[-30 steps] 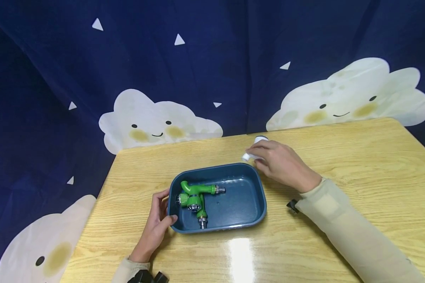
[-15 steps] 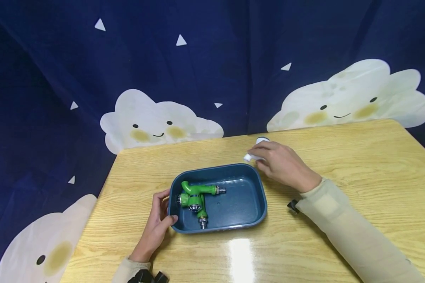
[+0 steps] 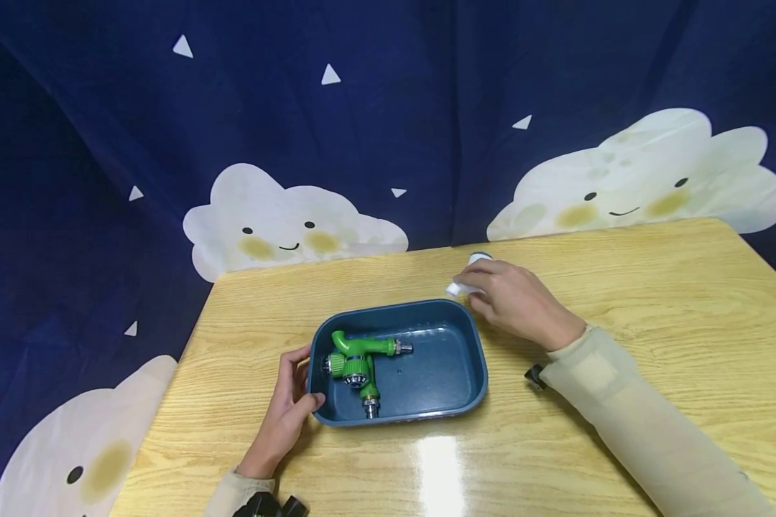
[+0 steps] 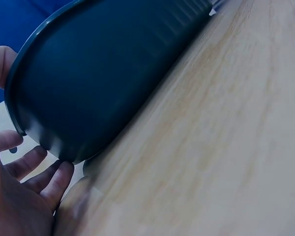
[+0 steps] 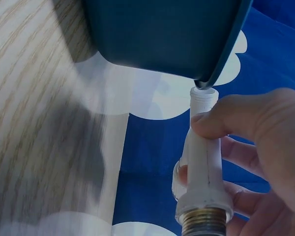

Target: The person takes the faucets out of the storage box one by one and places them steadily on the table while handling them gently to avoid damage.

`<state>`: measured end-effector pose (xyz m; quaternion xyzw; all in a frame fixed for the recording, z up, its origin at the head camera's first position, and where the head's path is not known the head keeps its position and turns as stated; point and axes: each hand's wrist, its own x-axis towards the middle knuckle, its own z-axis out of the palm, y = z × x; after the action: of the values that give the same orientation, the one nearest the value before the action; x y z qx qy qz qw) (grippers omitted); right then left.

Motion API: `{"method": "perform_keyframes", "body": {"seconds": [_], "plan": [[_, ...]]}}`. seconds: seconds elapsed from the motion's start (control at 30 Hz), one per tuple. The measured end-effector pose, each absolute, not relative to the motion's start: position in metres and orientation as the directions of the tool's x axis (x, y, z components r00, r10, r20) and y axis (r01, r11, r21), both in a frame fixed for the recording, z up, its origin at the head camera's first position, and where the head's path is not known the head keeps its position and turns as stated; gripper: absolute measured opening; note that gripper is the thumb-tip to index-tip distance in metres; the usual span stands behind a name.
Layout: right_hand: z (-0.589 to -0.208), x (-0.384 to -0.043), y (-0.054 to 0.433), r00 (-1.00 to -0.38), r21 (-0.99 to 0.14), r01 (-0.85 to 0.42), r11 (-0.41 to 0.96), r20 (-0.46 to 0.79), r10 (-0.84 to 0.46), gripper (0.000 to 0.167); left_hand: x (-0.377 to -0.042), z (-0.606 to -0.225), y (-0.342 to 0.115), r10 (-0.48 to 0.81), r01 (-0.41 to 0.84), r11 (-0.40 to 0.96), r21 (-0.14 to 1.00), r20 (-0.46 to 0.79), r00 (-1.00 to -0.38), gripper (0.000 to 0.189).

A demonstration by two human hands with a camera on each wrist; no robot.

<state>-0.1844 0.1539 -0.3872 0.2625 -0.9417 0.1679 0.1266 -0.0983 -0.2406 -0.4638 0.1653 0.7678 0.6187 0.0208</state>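
Note:
My left hand [image 3: 287, 409] grips the left end of a dark blue plastic bin [image 3: 436, 384], its thumb over the rim and its fingers along the outer wall. In the left wrist view, fingertips [image 4: 64, 172] touch that wall low down. Two green faucets [image 3: 356, 346] with chrome nozzles lie crossed in the bin's left half. Past the bin's back right corner, my right hand [image 3: 517, 298] holds a white faucet [image 5: 205, 157] between thumb and fingers. Its brass threaded end [image 5: 204, 223] points away from the bin, while the ribbed white end overlaps the bin's rim in the right wrist view.
The bin stands on a light wood table [image 3: 575, 438] whose back edge meets a dark blue curtain [image 3: 362, 122] printed with smiling clouds. Dark wrist gear [image 3: 268, 505] shows at the left sleeve, and a small black piece [image 3: 534, 377] sits by the right cuff.

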Motion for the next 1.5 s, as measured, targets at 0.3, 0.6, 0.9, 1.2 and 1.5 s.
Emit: {"method": "perform_keyframes", "body": {"seconds": [0.3,0.6,0.9,1.2,1.5], "plan": [[-0.392,-0.187,0.156,-0.819,-0.231,-0.550,0.803,0.337,-0.464,0.030,-0.099,-0.464,-0.240,0.282,0.229,0.177,0.957,0.173,-0.944,0.074],[-0.397,-0.188,0.158,-0.809,-0.230,-0.563,0.794,0.348,-0.474,0.029,-0.098,-0.464,-0.241,0.280,0.212,0.173,0.962,0.159,-0.947,0.074],[-0.401,-0.189,0.158,-0.824,-0.256,-0.550,0.795,0.323,-0.466,0.029,-0.097,-0.463,-0.241,0.275,0.208,0.188,0.960,0.152,-0.949,0.074],[-0.405,-0.190,0.160,-0.830,-0.258,-0.543,0.799,0.309,-0.464,0.029,-0.098,-0.463,-0.240,0.276,0.212,0.188,0.959,0.156,-0.949,0.074],[-0.408,-0.191,0.159,-0.843,-0.274,-0.528,0.804,0.285,-0.457,0.029,-0.098,-0.464,-0.241,0.275,0.216,0.197,0.956,0.157,-0.949,0.074]]}}
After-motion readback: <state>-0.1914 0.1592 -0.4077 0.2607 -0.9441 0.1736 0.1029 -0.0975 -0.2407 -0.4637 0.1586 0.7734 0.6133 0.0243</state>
